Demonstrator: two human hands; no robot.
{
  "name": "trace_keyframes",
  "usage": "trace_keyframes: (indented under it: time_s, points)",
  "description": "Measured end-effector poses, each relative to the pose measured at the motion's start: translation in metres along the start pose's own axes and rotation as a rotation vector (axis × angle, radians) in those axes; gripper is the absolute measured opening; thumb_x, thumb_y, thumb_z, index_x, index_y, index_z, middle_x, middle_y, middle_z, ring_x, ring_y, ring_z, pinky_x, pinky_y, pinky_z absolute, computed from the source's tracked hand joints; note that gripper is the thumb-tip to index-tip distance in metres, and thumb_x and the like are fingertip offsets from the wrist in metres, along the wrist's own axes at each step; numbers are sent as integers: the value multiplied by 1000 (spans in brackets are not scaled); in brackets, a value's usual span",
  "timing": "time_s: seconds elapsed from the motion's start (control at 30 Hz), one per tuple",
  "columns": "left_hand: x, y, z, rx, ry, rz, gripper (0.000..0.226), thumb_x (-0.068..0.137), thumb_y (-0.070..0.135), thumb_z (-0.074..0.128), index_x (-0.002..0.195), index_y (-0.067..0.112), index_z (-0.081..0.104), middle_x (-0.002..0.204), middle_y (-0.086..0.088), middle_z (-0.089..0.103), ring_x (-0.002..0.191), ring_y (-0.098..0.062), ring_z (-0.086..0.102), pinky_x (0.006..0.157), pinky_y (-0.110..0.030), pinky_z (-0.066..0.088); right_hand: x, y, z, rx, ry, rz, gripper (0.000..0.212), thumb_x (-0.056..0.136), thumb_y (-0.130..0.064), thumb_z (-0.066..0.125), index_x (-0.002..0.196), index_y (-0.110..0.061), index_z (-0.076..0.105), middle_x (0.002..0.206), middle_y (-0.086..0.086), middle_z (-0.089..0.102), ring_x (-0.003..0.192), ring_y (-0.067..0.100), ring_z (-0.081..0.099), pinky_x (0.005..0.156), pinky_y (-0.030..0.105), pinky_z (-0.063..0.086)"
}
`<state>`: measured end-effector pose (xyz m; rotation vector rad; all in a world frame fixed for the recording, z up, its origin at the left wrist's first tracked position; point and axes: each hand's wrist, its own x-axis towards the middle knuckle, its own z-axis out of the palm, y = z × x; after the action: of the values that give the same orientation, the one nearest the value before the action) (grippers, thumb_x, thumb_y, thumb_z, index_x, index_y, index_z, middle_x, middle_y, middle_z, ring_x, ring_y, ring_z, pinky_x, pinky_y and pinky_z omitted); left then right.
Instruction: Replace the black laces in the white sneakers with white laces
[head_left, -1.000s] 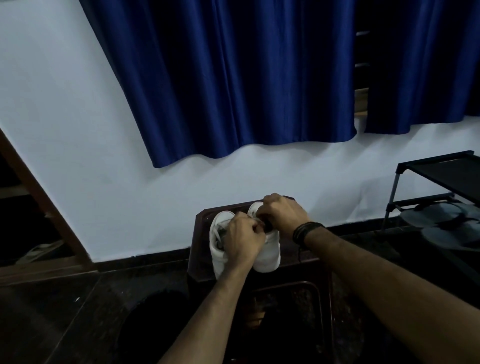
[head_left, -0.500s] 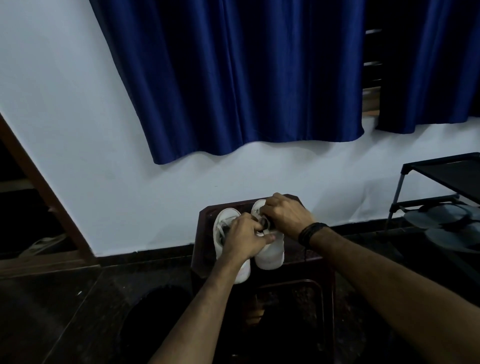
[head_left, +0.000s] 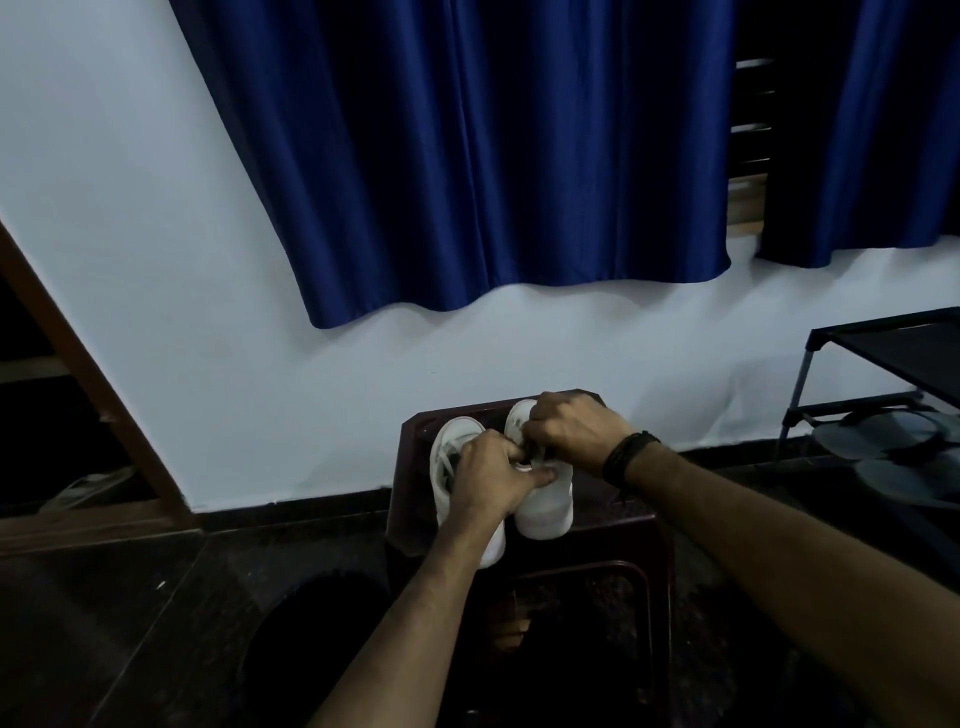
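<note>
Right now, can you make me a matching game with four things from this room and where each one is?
Things:
1. sneakers
2. curtain
3. wristband
4. sandals

Places:
A. on the shelf rack at the right
B. hanging over the white wall
C. on the dark stool by the wall
D. around the right arm, just behind the hand

Pairs: 1-C, 2-B, 3-D, 4-A
</note>
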<state>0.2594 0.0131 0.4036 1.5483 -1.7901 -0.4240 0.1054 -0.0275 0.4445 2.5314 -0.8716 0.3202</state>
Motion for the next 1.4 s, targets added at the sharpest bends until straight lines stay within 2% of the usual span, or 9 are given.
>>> trace_keyframes:
  time_s: [0.3, 0.43, 0.5, 0.67, 0.77, 0.93, 1.1, 1.2, 1.4]
  points:
    - [0, 0, 4, 29, 64, -36, 54, 68, 38, 84, 39, 22, 42, 53, -10, 60, 59, -28, 62, 49, -29, 29, -7, -21, 1, 211, 148, 162, 21, 53, -6, 81, 68, -16, 70, 68, 0, 63, 64, 21, 60, 52, 22, 28]
    - [-7, 0, -2, 33, 67, 23, 36, 68, 35, 83, 51, 15, 59, 62, -2, 62, 62, -16, 59, 57, -36, 45, -2, -26, -19, 241, -86, 237, 19, 88, -20, 65, 104, -21, 75, 109, 3, 66, 103, 22, 61, 67, 13, 22]
    - [-16, -4, -6, 90, 129, 146, 22, 66, 34, 84, 71, 17, 69, 80, 6, 60, 76, -6, 53, 65, -23, 43, -1, -27, -24, 224, -259, 230, 27, 94, -16, 56, 115, -21, 71, 120, 4, 63, 114, 24, 56, 73, 16, 29]
    - [-41, -29, -30, 289, 296, 206, 42, 52, 60, 81, 70, 28, 62, 80, 14, 57, 78, -8, 55, 68, -28, 37, 0, -29, -19, 322, -444, 252, 15, 88, -18, 48, 78, -10, 57, 98, 19, 65, 97, 37, 61, 69, 30, 38]
    - [-43, -36, -45, 466, 148, 140, 52, 53, 73, 73, 78, 29, 65, 93, 15, 60, 91, -9, 57, 75, -31, 40, 3, -36, -17, 246, -485, 292, 24, 87, -31, 52, 90, -11, 64, 110, 19, 64, 104, 36, 61, 73, 31, 43]
    - [-47, -20, -49, 671, -137, 146, 43, 82, 53, 64, 113, 24, 59, 122, 6, 60, 118, -19, 55, 91, -37, 34, 2, -46, -18, 167, -333, 363, 23, 84, -36, 53, 87, -17, 65, 106, 9, 67, 101, 32, 63, 73, 30, 40]
    - [-51, -11, -41, 771, -27, 87, 69, 64, 50, 79, 121, 17, 59, 125, -2, 58, 116, -23, 54, 96, -43, 39, -6, -59, -12, 102, -106, 410, 22, 79, -30, 60, 96, -18, 66, 109, 3, 61, 108, 26, 55, 84, 35, 44]
    - [-49, -12, -43, 792, 4, 96, 85, 64, 55, 78, 133, 18, 46, 134, -2, 48, 123, -23, 46, 100, -39, 37, -6, -58, -5, 154, -168, 413, 29, 82, -32, 60, 105, -15, 63, 118, 4, 58, 113, 25, 54, 92, 36, 42]
    - [-51, -16, -45, 679, -233, 130, 57, 91, 44, 59, 139, 16, 46, 143, 0, 48, 134, -19, 41, 100, -38, 39, -4, -62, 5, 87, -352, 383, 31, 89, -34, 55, 114, -16, 56, 122, 6, 60, 112, 25, 57, 103, 42, 26]
